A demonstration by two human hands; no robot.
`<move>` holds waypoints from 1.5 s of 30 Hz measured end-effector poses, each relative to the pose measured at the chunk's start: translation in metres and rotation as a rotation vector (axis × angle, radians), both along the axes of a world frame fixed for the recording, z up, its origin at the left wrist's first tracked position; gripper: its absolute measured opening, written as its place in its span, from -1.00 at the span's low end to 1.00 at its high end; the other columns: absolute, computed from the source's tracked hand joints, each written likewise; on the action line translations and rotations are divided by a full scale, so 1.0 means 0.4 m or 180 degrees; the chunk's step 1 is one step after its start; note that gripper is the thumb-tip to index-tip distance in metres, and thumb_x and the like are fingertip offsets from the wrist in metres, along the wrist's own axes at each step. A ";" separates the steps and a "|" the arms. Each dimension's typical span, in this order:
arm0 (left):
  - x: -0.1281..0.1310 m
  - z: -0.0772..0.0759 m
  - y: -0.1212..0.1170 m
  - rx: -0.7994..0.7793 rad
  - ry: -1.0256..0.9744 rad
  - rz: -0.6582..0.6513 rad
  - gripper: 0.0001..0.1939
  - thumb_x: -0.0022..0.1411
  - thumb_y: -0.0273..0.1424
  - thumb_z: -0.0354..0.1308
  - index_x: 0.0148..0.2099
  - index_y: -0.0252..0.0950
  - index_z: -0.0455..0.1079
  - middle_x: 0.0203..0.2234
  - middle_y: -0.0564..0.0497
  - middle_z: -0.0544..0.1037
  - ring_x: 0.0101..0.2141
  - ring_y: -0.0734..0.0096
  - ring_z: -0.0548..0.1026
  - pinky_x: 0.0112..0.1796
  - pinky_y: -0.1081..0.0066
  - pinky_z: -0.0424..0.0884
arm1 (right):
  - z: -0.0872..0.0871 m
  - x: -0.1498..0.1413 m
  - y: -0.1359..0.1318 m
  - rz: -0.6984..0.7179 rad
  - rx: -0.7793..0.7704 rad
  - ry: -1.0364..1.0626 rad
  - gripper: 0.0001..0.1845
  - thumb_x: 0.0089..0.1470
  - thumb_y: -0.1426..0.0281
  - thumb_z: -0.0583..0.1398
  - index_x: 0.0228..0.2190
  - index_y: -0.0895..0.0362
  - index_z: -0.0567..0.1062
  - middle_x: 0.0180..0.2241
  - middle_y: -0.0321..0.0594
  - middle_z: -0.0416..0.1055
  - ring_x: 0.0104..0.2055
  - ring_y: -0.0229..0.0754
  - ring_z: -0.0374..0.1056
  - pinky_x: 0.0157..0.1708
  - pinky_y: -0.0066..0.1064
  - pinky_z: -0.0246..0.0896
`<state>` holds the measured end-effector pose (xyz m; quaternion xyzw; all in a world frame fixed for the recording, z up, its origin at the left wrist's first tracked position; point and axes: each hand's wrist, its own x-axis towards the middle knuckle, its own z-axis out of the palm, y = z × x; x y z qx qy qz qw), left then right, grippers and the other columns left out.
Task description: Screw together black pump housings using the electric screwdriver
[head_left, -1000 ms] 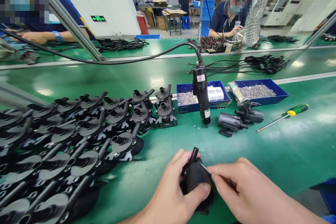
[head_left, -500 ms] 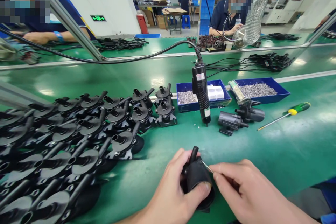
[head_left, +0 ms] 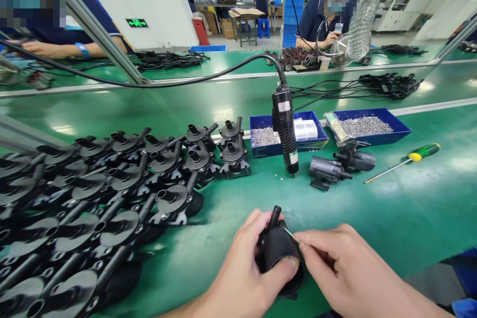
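Observation:
Near the front of the bench, my left hand is wrapped round a black plastic pump, its thumb on the rim of the round open end. A short pipe on the pump points up and away from me. My right hand pinches a thin metal screw between thumb and fingertips. The screw slants against the upper right edge of the pump, with its tip at a small lug there. Whether the tip sits inside a hole, I cannot tell.
Rows of black pumps cover the left side. A power screwdriver hangs before a blue tray of nuts. To its right are a blue tray of screws, two more pumps and a green-handled screwdriver. Co-workers sit opposite.
My right hand has moved slightly left toward the pump, and a little less of the screw shows between fingers and pump. The left hand keeps its hold.

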<state>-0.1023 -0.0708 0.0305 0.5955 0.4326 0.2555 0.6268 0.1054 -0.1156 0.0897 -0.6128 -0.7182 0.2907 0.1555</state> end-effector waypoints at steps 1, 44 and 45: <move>0.000 0.001 0.000 0.0001 -0.0015 -0.0003 -0.45 0.25 -0.19 0.36 0.25 -0.14 0.41 0.23 -0.17 0.41 0.22 -0.01 0.46 0.11 0.17 0.58 | -0.002 0.003 0.002 0.0062 -0.0024 0.0060 -0.61 0.42 0.46 0.01 -0.47 0.05 0.38 -0.61 -0.43 0.21 -0.57 -0.25 0.01 -0.46 -0.35 0.05; -0.025 -0.047 0.006 0.0075 0.0214 -0.0022 -0.17 0.12 -0.13 0.45 0.39 -0.16 0.33 0.42 -0.26 0.23 0.42 -0.25 0.19 0.21 -0.12 0.47 | -0.026 0.131 0.024 0.1909 0.2489 -0.1508 -0.59 0.39 0.57 -0.06 0.08 0.45 0.47 -0.46 -0.19 0.38 -0.48 -0.10 0.24 -0.57 -0.22 0.06; -0.021 -0.042 0.007 0.0071 0.0211 -0.0051 -0.18 0.10 -0.14 0.45 0.37 -0.16 0.36 0.40 -0.25 0.27 0.40 -0.24 0.23 0.18 -0.09 0.50 | -0.029 0.125 0.016 0.1814 0.2522 -0.1539 -0.59 0.38 0.57 -0.05 0.07 0.45 0.47 -0.45 -0.18 0.39 -0.48 -0.09 0.24 -0.58 -0.22 0.05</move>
